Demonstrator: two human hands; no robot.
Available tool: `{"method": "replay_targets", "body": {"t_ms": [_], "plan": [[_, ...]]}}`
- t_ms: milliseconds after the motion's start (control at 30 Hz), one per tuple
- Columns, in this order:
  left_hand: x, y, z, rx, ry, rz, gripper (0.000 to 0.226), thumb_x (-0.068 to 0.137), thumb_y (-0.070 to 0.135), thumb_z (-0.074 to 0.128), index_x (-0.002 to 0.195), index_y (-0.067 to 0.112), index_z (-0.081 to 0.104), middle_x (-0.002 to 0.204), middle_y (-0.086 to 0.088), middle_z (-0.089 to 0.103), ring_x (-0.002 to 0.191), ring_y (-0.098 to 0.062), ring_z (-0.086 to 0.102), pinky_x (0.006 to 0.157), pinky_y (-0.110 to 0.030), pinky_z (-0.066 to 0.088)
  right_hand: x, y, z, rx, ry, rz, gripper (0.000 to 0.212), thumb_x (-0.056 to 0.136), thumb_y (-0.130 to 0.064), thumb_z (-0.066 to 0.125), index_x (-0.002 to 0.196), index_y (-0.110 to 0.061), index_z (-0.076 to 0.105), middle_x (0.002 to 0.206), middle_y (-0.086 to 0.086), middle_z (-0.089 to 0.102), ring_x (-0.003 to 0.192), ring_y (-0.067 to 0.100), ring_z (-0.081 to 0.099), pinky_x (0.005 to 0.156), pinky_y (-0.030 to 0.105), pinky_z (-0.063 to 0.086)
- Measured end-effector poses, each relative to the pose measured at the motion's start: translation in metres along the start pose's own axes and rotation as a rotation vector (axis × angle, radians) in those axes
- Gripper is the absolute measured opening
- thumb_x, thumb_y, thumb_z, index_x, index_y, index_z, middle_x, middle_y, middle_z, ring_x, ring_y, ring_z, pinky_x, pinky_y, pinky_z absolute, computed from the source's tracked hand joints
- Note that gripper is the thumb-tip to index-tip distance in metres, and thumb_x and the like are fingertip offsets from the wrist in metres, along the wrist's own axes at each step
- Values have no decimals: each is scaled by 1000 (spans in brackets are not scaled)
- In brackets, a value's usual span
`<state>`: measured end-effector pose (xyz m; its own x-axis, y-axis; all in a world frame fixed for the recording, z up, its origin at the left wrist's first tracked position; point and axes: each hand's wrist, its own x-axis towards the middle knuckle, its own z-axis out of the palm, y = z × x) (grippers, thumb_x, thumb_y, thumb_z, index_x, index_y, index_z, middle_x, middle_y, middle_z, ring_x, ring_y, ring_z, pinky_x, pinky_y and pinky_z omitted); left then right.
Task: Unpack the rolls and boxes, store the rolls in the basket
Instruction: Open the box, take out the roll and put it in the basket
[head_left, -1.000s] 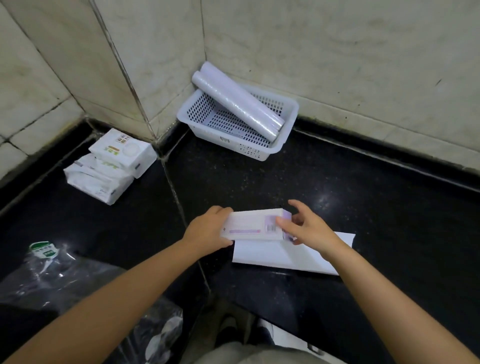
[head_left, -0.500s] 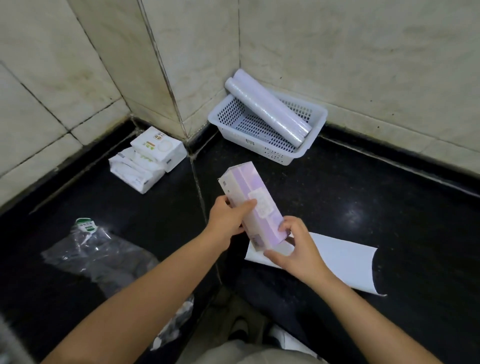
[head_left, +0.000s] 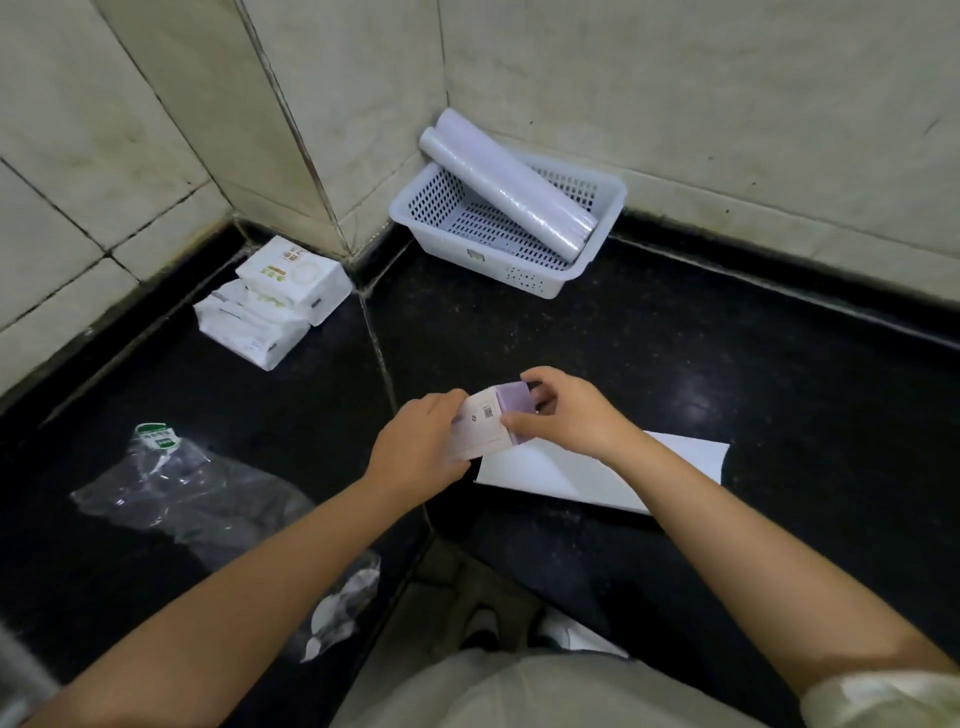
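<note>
A long white and purple box is held over the black counter, its far end pointing away from me. My left hand grips its near left side. My right hand holds its far purple end, fingers curled over the top flap. A white perforated basket stands in the wall corner at the back. Two white rolls lie slanted in it, their upper ends sticking out over the rim against the wall.
A flat white sheet or sleeve lies on the counter under my right wrist. Stacked white tissue packs sit by the left wall. Crumpled clear plastic wrap with a green label lies at the left front. Tiled walls close the back.
The box was lifted off the white sheet, turned end-on and brought closer to me. My right hand has shifted from its lower end to its far purple end.
</note>
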<state>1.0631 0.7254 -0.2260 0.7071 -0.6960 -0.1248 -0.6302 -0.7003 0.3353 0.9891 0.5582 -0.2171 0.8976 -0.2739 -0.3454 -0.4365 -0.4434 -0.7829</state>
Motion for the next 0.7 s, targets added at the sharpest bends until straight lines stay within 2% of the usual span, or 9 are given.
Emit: {"method": "replay_targets", "body": {"t_ms": [133,267,367,400,467,500,567,633,700], "plan": [[-5,-5,5,15,-116,51,57,74,25,71,124,21,44,124,-1,54,112,-20,51,85,-35,49,-6,0,11,-130,50,12,46,74,-27,71,114,-10,55,89,-1,57,73,11,52,54,17,40],[-5,-6,8,9,-138,78,66,77,23,71,134,17,39,133,-3,49,120,-20,46,93,-33,45,-12,2,15,-112,92,24,31,74,-19,67,102,-9,61,79,-2,57,68,12,54,57,22,45],[-5,-16,5,-82,-138,79,67,75,20,73,134,14,41,133,-4,49,120,-19,47,95,-29,41,-15,11,9,67,148,62,17,79,-7,57,92,-12,66,81,0,60,66,12,58,54,8,47],[-6,-21,3,-119,-135,72,68,74,20,74,133,14,41,134,-5,48,120,-19,48,95,-27,40,-16,14,5,238,126,103,18,83,-4,52,90,-13,66,83,2,62,62,11,61,48,7,48],[-8,-29,1,-167,-118,33,72,73,20,76,134,13,41,136,-5,47,121,-18,47,96,-24,38,-19,19,1,515,68,236,23,89,-8,51,110,-11,59,88,5,65,61,12,67,54,18,57],[-9,-32,1,-182,-104,7,74,72,21,77,136,12,40,137,-5,46,122,-17,47,96,-22,37,-20,24,1,484,111,285,35,89,-12,55,124,-9,50,95,7,65,68,16,69,64,25,59],[-9,-35,2,-203,-86,-24,77,71,22,78,137,12,38,138,-4,46,121,-17,47,94,-20,36,-21,33,4,92,294,267,58,84,-16,64,135,-5,39,117,14,59,99,26,63,88,35,49],[-10,-36,3,-208,-86,-19,77,71,22,78,136,13,39,137,-4,46,121,-16,47,96,-22,37,-26,25,10,-238,496,17,53,79,-10,67,128,1,47,128,20,54,118,35,51,100,40,41],[-10,-35,4,-198,-79,7,74,70,23,78,134,15,41,135,-3,48,120,-17,47,96,-23,38,-30,12,16,-450,602,-350,37,69,2,65,105,7,62,112,26,64,108,44,58,95,50,43]]}}
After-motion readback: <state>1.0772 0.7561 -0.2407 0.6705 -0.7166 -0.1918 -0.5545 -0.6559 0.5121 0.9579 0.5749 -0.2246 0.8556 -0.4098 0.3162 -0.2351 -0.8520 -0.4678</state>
